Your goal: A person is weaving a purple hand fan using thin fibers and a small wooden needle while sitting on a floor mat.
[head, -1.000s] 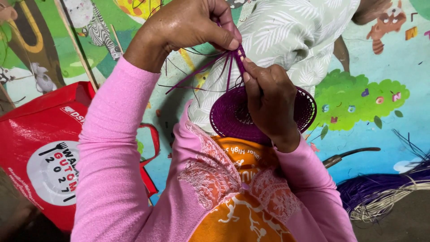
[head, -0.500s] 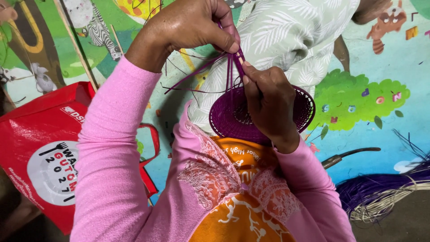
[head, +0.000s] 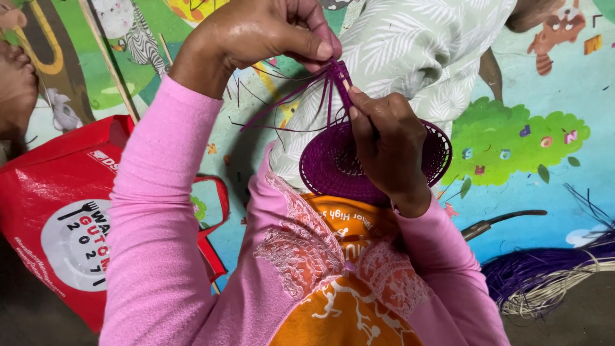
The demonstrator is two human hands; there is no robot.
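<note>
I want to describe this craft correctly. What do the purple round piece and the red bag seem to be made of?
Purple woven disc: thin, stiff strands, slightly glossy, perhaps dyed plant fibre or plastic; loose strand ends stick out. Red bag: smooth, shiny sheet with creases, likely coated plastic fabric.

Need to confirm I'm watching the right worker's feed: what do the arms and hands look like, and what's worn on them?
Both arms wear long pink knit sleeves reaching the wrists, with white lace trim near the shoulders. The left hand and right hand are bare: no gloves; no rings or watch visible.

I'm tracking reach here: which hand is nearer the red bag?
Left. The left hand is above the red bag, pinching purple strands; the right hand is farther, over the woven disc.
</note>
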